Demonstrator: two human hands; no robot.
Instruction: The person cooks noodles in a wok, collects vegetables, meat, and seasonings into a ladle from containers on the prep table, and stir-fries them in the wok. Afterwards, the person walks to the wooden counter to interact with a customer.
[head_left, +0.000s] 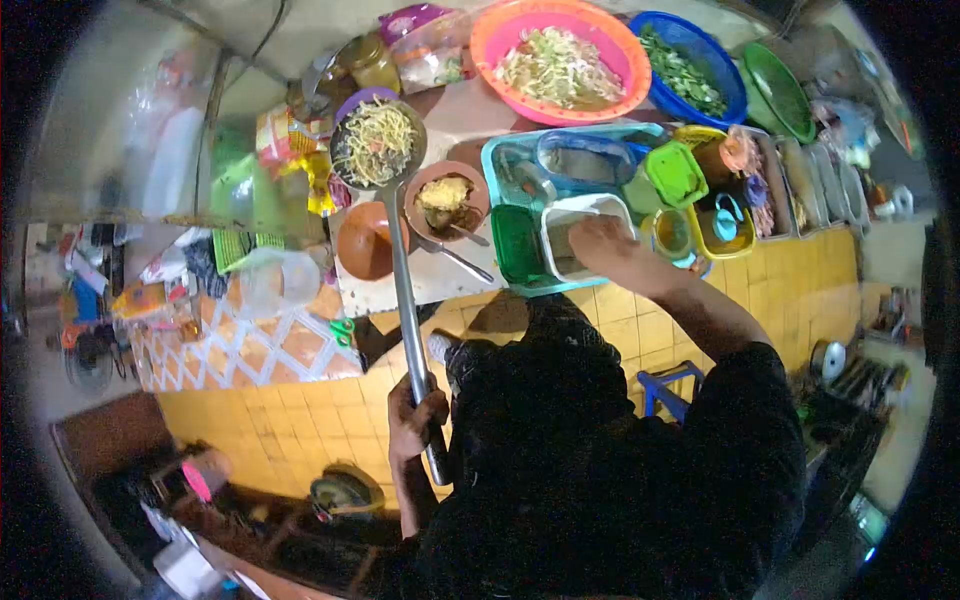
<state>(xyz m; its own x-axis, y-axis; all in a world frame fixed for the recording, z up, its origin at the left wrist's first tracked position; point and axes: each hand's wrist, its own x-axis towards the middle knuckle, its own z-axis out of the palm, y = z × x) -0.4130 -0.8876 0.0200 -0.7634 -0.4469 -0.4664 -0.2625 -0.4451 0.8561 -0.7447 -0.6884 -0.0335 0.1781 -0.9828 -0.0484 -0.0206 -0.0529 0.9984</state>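
a black top [600, 480] with short sleeves [757, 400] leaves both forearms [705, 312] bare.

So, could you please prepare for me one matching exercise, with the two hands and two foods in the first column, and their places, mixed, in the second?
Column one:
1. Left hand
2. Right hand
3. Pale shredded vegetable
4. Chopped greens

Column two:
A. In the blue basin
B. At the white tub
C. In the orange and pink bowl
D. Gripping the long metal handle

Right pairs: 1-D, 2-B, 3-C, 4-A
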